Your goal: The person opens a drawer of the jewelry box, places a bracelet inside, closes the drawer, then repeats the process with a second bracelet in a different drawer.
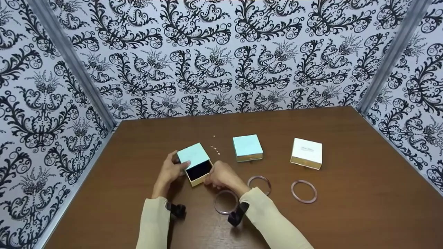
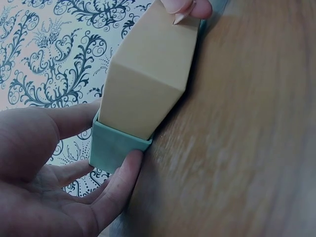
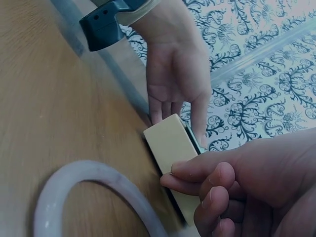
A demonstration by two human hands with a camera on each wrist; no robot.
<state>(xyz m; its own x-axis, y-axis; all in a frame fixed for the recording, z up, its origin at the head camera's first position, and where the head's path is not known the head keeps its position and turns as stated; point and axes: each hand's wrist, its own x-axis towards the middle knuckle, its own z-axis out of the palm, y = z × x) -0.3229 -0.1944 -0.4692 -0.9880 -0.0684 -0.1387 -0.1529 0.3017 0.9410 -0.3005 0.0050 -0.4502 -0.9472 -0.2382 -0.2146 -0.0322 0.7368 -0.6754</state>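
Across a brown wooden table (image 1: pixel 367 207), a closed mint-green box (image 1: pixel 247 145) with a gold front near the middle, and farther right, a white box (image 1: pixel 307 149) with small dark lettering on top. Nearer the camera, three pale purplish bangles (image 1: pixel 306 202) lying flat; left of the closed box, tiny pale specks (image 1: pixel 218 153). Behind and to both sides, walls (image 1: pixel 214 62) papered in black scrollwork on white, with grey corner strips (image 1: pixel 72 62).

Mint box (image 1: pixel 193 154), partly open
Cream drawer (image 1: pixel 199 172), black inside, juts toward five o'clock; box lies at seven o'clock from the head view's centre.
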